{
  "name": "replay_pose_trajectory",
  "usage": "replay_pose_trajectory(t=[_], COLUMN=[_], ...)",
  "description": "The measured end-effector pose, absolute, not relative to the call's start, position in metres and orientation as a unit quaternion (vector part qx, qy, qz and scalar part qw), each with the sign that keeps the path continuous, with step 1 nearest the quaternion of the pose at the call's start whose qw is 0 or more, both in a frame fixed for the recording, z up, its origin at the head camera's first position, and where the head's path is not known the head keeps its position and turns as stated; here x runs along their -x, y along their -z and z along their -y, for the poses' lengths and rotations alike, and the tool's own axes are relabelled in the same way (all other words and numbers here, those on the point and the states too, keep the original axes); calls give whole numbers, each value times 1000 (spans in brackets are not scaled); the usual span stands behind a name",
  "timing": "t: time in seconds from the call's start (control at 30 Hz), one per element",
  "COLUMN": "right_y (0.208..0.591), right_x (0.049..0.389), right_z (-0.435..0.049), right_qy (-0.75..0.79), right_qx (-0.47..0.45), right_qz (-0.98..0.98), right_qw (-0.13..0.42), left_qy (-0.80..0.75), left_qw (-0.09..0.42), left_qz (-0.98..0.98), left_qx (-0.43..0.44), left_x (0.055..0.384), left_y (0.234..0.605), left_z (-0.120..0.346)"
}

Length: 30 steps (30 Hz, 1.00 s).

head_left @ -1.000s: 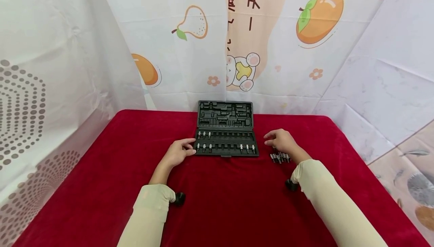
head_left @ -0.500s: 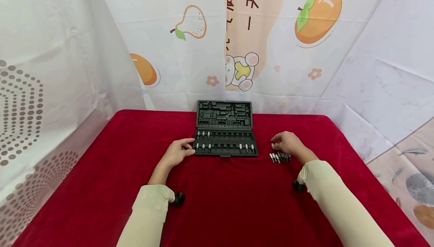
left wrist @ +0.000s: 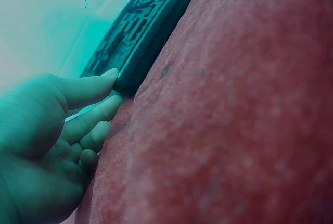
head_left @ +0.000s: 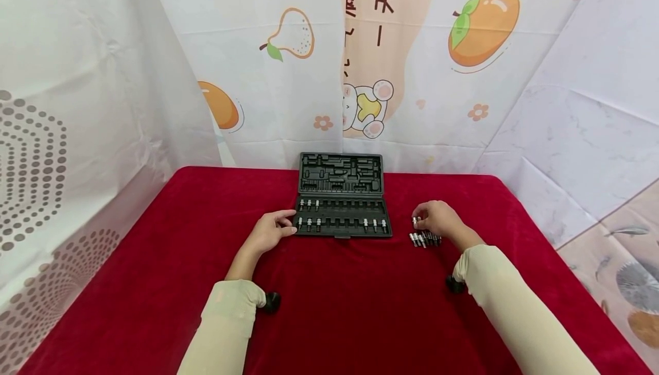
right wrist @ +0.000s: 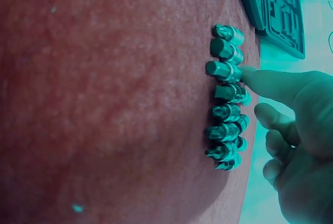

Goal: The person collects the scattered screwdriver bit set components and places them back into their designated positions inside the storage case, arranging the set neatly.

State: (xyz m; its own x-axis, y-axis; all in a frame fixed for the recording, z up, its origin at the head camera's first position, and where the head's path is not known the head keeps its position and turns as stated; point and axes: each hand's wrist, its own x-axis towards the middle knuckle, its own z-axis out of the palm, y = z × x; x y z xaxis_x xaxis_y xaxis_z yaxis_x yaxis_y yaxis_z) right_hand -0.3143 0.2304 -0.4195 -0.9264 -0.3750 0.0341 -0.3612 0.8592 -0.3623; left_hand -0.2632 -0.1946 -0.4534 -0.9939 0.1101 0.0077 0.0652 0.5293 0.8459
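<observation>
A black socket case (head_left: 341,215) lies unfolded at the back of the table, with short bit sockets (head_left: 310,223) in some slots of its lower half. My left hand (head_left: 268,231) touches the case's left edge, thumb at the front corner and index finger farther back. In the left wrist view, the thumb of the left hand (left wrist: 47,130) rests on that corner. To the right of the case, my right hand (head_left: 437,219) pinches at a bit socket (head_left: 414,220) behind a row of metal bit sockets (right wrist: 227,94). The thumb of the right hand (right wrist: 307,104) overlaps the row's far ends.
Red cloth (head_left: 340,306) covers the table. The case's lid (head_left: 341,174), moulded with tool recesses, leans back near the printed white curtain (head_left: 288,89) behind the table. Several slots in the case's middle hold nothing.
My right hand has moved slightly right and down onto the bit sockets, and its thumb and index finger have closed around one. My left hand stays at the case.
</observation>
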Motion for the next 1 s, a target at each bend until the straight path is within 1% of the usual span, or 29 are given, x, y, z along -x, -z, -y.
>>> replay_pose_trajectory(t=[0.17,0.33,0.67,1.0], right_y=[422,423,430,430], right_x=[312,308,308,308], right_z=[-230,-227,-221,-209], right_qy=[170,172,203,275], right_qx=[183,181,175,122], right_qz=[-968,-967,-961,-951], right_qw=[-27,-57,-74,-74], left_qy=[-480,-480,-487,-488], left_qw=[23,23,25,21], left_qz=[-875,-876,-871,-871], left_qx=[-50,-49,-53,-55], left_x=[263,264,263,263], left_y=[453,454,454,454], left_z=[195,195,195,195])
